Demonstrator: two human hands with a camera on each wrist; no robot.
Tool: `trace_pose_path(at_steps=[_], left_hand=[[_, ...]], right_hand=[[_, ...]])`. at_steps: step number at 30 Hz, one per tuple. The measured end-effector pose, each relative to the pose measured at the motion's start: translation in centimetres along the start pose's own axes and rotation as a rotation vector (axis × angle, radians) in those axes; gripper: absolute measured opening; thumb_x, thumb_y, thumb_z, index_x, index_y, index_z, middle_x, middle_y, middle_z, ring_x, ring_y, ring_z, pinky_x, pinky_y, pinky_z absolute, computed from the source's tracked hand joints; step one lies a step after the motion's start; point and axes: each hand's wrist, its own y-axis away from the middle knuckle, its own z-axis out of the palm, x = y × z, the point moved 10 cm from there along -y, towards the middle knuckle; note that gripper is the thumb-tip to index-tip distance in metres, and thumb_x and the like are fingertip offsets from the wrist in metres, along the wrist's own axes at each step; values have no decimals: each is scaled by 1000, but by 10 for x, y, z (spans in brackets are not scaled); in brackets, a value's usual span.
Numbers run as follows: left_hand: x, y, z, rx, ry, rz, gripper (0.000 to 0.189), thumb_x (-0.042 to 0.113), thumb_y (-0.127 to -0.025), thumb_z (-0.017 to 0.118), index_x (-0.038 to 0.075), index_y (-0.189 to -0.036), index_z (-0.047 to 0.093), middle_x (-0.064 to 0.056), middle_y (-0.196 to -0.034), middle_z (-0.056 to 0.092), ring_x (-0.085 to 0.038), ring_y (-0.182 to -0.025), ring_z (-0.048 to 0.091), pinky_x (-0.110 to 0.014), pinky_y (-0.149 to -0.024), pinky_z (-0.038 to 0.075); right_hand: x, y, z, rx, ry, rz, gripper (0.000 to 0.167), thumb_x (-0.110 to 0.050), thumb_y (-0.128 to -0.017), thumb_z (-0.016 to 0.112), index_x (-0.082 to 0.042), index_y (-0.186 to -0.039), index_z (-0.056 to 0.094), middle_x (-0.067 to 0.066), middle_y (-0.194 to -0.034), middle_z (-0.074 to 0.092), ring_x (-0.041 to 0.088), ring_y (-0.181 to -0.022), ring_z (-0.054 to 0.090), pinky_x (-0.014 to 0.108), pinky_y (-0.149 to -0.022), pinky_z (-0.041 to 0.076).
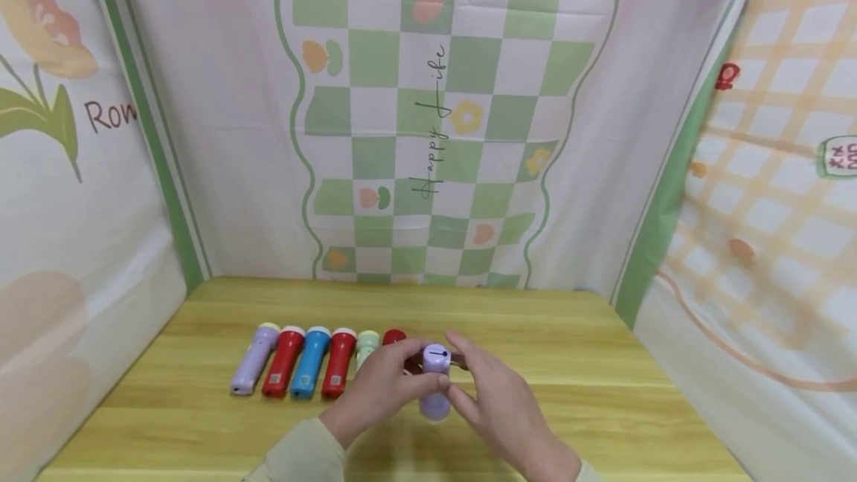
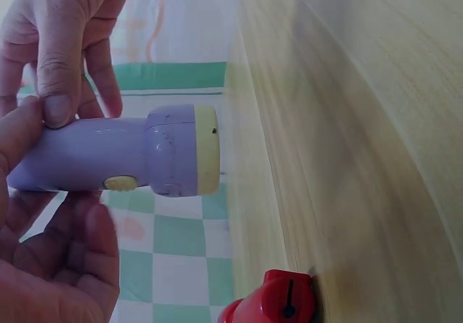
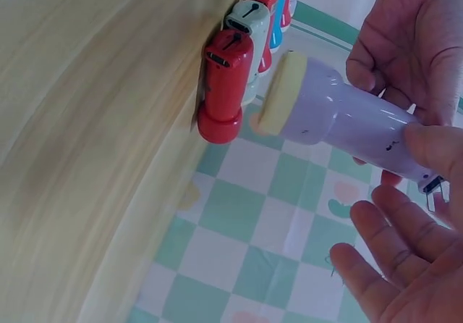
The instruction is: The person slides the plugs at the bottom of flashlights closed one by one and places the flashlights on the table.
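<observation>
A light purple flashlight (image 1: 434, 406) with a cream head stands lens-down between both hands, above the table. Its slotted tail faces up in the head view. Two metal prongs (image 3: 434, 190) jut from that end in the right wrist view. My left hand (image 1: 384, 385) grips the body, thumb across the near side and fingers curled behind. The right hand (image 1: 502, 400) rests its thumb against the flashlight near the tail. Its fingers are extended, several standing apart from the body in the right wrist view; the index fingertip is partly hidden.
On the wooden table (image 1: 569, 341), left of the hands, lies a row of flashlights: purple (image 1: 251, 363), red (image 1: 284, 361), blue (image 1: 311, 363), red (image 1: 340, 363), pale green (image 1: 367, 343) and red (image 3: 224, 84). The left hand partly hides the last ones. Printed curtains (image 1: 241, 169) enclose the table.
</observation>
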Motion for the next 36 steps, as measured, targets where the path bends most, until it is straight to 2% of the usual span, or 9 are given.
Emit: trace_pose_path(at_steps=[4, 10, 14, 22, 27, 36], left_hand=[[-2, 1, 1, 0, 59, 1, 36, 45, -94, 75, 25, -124, 71, 9, -110, 72, -10, -98, 68, -29, -83, 60], [3, 3, 1, 8, 118, 49, 32, 36, -97, 73, 27, -127, 71, 8, -116, 72, -12, -99, 70, -29, -84, 60], [6, 4, 0, 22, 109, 61, 30, 37, -97, 73, 27, -125, 72, 9, -115, 73, -11, -97, 71, -28, -82, 60], [8, 5, -4, 71, 89, 45, 36, 40, -94, 77, 23, -125, 73, 6, -113, 75, -10, -95, 72, -29, -81, 61], [10, 7, -6, 107, 74, 58, 40, 42, -94, 78, 19, -126, 73, 6, -113, 75, -9, -94, 72, -27, -81, 61], [15, 9, -9, 146, 56, 82, 38, 43, -93, 78, 22, -124, 74, 7, -111, 75, -8, -93, 72, -26, -82, 61]], right_hand=[[-2, -1, -1, 27, -44, -14, 69, -20, -84, 86, -7, -144, 54, 3, -119, 76, 14, -102, 74, 34, -85, 62], [-6, -1, -6, 86, -82, -66, 58, -16, -85, 85, -9, -137, 59, 2, -120, 75, 14, -99, 74, 32, -83, 62], [-8, -1, -8, 109, -80, -85, 52, -18, -87, 83, -9, -134, 61, 2, -118, 75, 14, -98, 74, 31, -82, 62], [-6, 0, -7, 113, -89, -67, 47, -25, -93, 79, -8, -133, 62, 3, -117, 75, 14, -97, 74, 32, -82, 62], [-8, 1, -9, 135, -96, -90, 46, -21, -92, 81, -8, -132, 62, 3, -117, 75, 14, -97, 75, 30, -82, 62], [-9, 0, -11, 143, -108, -91, 52, -12, -83, 85, -9, -130, 63, 3, -118, 75, 14, -96, 75, 28, -83, 61]])
